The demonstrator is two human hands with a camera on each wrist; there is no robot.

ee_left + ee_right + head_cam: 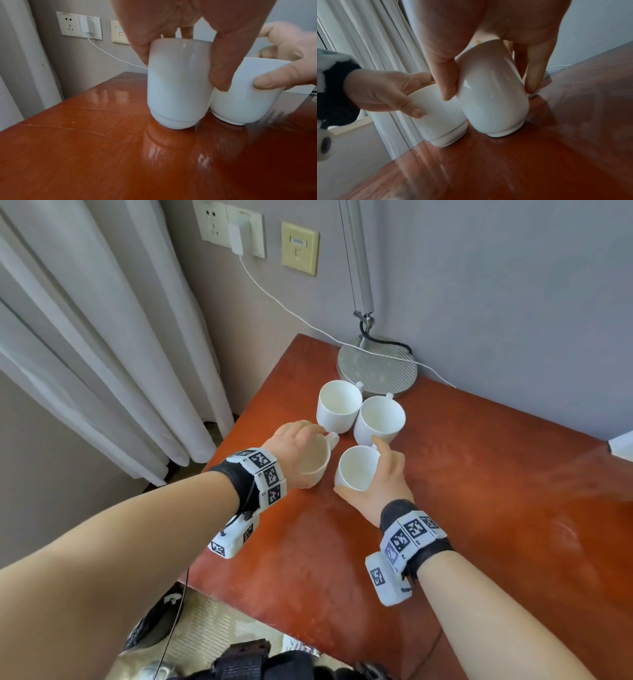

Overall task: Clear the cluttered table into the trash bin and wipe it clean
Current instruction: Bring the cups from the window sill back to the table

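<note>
Our left hand (pixel 291 446) wraps one white cup (pixel 315 463); our right hand (pixel 383 481) wraps another cup (pixel 354 469) on the table (pixel 479 474)

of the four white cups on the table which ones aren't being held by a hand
The two far cups by the lamp base: the back-left cup and back-right cup. The left hand grips the near-left cup; the right hand grips the near-right cup.
</note>
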